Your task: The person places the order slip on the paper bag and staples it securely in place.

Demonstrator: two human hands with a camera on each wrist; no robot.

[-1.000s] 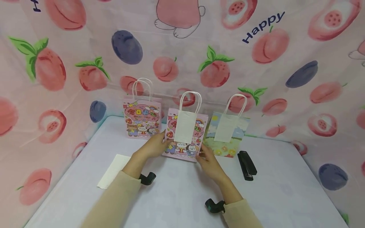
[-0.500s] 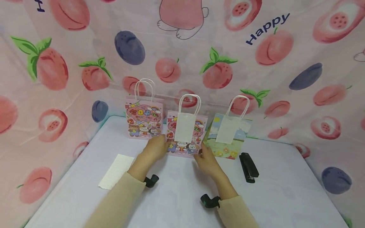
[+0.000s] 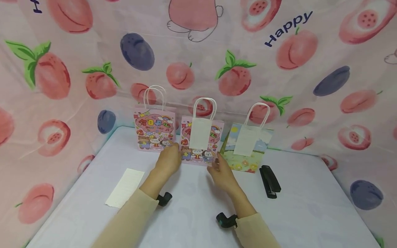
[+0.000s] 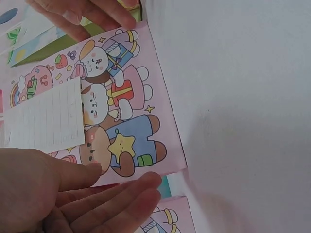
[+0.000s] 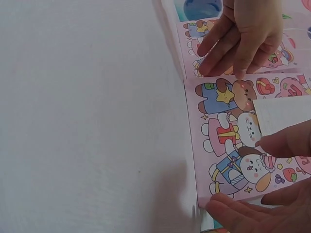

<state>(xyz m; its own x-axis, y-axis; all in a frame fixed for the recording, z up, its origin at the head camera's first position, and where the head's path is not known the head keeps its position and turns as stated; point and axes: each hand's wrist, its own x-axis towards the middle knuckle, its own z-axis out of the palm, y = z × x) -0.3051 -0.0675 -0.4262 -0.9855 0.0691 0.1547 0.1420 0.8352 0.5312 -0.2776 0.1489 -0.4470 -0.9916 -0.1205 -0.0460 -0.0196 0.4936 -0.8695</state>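
Note:
A pink paper gift bag (image 3: 196, 157) with cartoon animals and white handles stands upright in the middle at the back of the table. A sheet of lined white paper (image 4: 51, 119) hangs on its front, below the handles. My left hand (image 3: 167, 160) is at the bag's left side, thumb at the front edge and fingers stretched out along the side in the left wrist view. At the lower right edge is my right hand (image 3: 223, 174), its fingers extended and its thumb in front of the printed face in the right wrist view.
A second pink gift bag (image 3: 155, 129) stands left, a green-and-blue landscape gift bag (image 3: 243, 163) with a white paper (image 3: 246, 141) right. A black stapler (image 3: 270, 182) lies at the right; a loose white paper sheet (image 3: 125, 187) lies left. A fruit-print cloth (image 3: 198, 51) hangs behind.
The middle gift bag has moved back, away from me, and now stands straighter, roughly in line with the other two. Both hands have followed it, and their grip at its sides has loosened.

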